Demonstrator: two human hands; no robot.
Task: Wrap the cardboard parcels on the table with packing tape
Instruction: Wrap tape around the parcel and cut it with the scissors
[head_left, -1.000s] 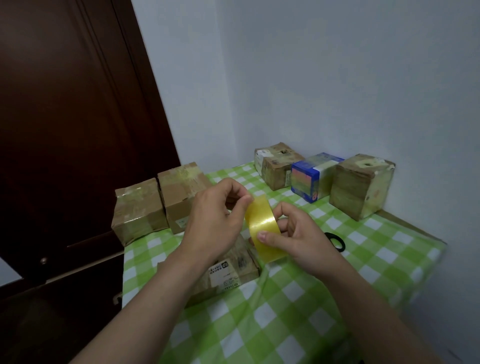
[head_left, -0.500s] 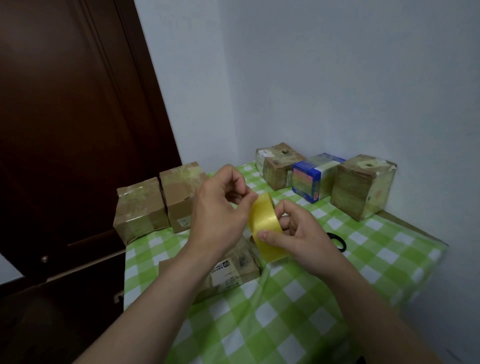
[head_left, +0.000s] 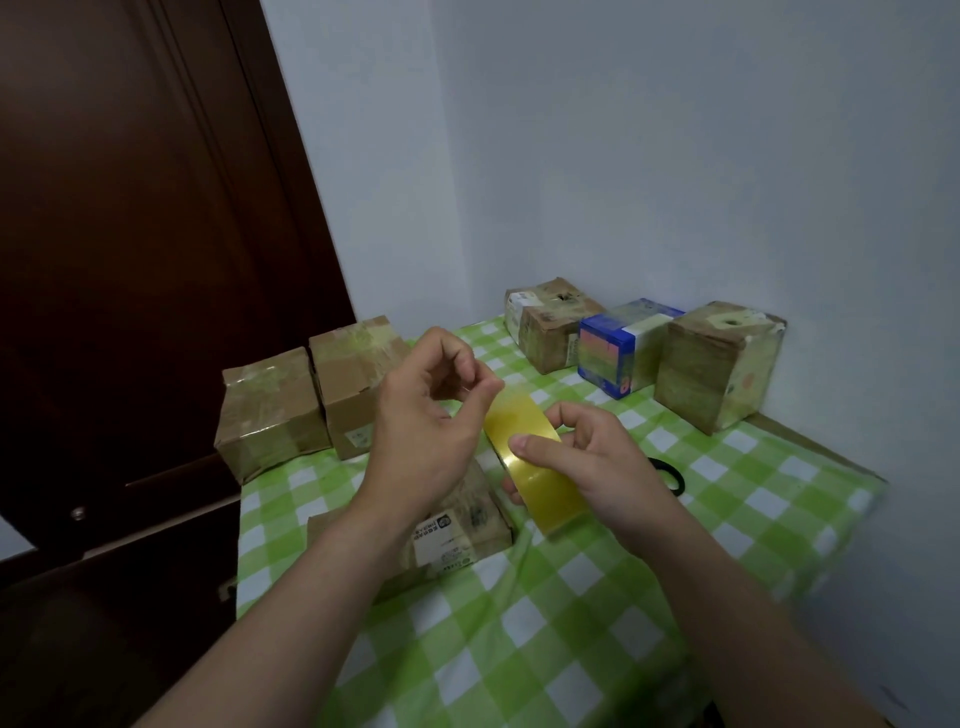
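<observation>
My right hand (head_left: 587, 457) grips a yellowish roll of packing tape (head_left: 535, 462) above the table, thumb across its outer face. At the roll's upper edge my left hand (head_left: 431, 415) pinches with thumb and forefinger; whether it has the tape's loose end is too small to tell. Under both hands lies a flat cardboard parcel (head_left: 467, 525) with a white label, partly hidden by my left wrist. Two taped brown parcels (head_left: 270, 410) (head_left: 353, 374) stand at the table's left edge.
Three more boxes line the back wall: a brown one (head_left: 545, 327), a blue one (head_left: 618, 348) and a taped one (head_left: 717, 364). A black ring-shaped object (head_left: 670, 473) lies behind my right hand on the green checked tablecloth (head_left: 545, 623). A dark wooden door (head_left: 130, 260) stands at the left.
My left hand's thumb and fingers have lifted slightly and now pinch at the top edge of the roll. The right hand keeps holding the roll in about the same place.
</observation>
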